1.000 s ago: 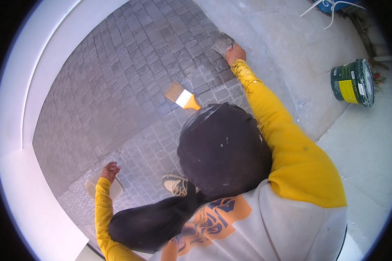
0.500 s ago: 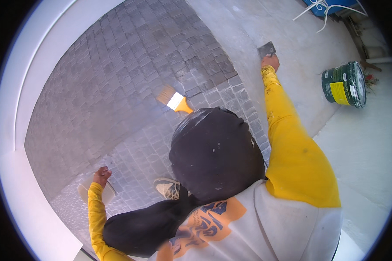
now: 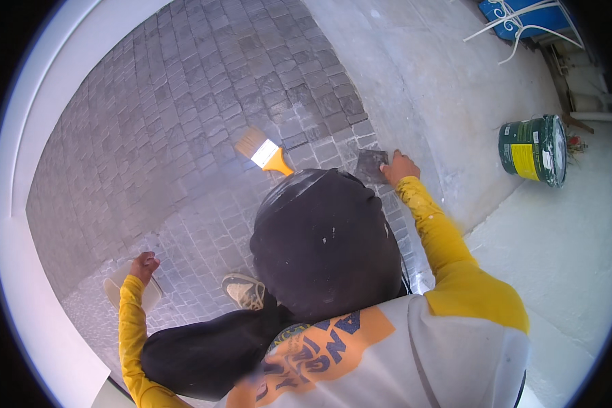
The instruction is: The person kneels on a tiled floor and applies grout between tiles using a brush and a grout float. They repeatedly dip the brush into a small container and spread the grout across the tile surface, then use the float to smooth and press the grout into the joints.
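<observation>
My right hand (image 3: 402, 168) is closed on a dark grey, flat square-bladed scraper (image 3: 372, 166). Its blade lies against the stone-patterned paving (image 3: 326, 151), close to the border with smooth concrete. To the lower left, my left hand (image 3: 144, 266) has curled fingers at the top of a pale plastic container (image 3: 151, 297); the forearm covers part of it, and its contents cannot be made out. A wide paintbrush (image 3: 264, 149) with tan bristles and a yellow handle points up and left, beyond my dark-clad knee (image 3: 326, 238), which hides the handle's end.
A green bucket (image 3: 534, 151) with a yellow label stands on the pale concrete (image 3: 435, 88) at right. White curled metal legs (image 3: 517, 27) and a blue object (image 3: 534, 17) are at the upper right. A white wall edge (image 3: 20, 163) curves along the left. My shoe (image 3: 245, 291) rests on the paving.
My right hand has come nearer and to the left with the scraper, from the concrete onto the paving's edge. The view has shifted slightly; my left hand stays at the pale container.
</observation>
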Demonstrator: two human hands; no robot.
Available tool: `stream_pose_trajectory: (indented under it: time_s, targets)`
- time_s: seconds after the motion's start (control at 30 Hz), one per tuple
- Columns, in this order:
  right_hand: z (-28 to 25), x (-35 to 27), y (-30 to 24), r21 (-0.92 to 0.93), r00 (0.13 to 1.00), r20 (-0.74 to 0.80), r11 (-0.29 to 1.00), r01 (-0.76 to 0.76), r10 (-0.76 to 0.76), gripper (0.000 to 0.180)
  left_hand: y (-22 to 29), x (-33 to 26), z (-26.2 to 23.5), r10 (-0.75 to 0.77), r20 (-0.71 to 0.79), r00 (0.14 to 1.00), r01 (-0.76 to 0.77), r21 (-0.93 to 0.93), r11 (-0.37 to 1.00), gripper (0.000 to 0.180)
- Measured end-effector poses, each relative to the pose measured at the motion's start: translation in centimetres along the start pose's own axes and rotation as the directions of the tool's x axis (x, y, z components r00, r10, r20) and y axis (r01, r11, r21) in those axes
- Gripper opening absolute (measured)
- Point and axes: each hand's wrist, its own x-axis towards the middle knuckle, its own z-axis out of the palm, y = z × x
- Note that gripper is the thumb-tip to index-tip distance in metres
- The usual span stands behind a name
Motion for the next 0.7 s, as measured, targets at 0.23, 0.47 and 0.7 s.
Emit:
stream_pose_trajectory:
  time_s: [0.23,0.47,0.7]
  targets:
    - [3.4,-4.4,-15.1,0.537,0.716,0.026,0.614,0.579,-0.697,0.041,0.0,-0.1,-0.2,-0.038,-0.023,0.999,0.038,-0.008,0.999,0.047]
    - [-0.3,-3.1,-20.0,0.356,0.853,0.234,0.857,0.371,-0.467,0.05,0.6,-0.3,0.3,-0.025,-0.022,0.999,0.024,-0.05,0.998,0.048]
    - [-6.7,4.5,-16.5,0.289,0.983,-0.031,0.94,0.184,-0.183,0.047,0.5,1.1,0.3,0.019,-0.007,1.0,-0.019,0.002,1.0,0.049]
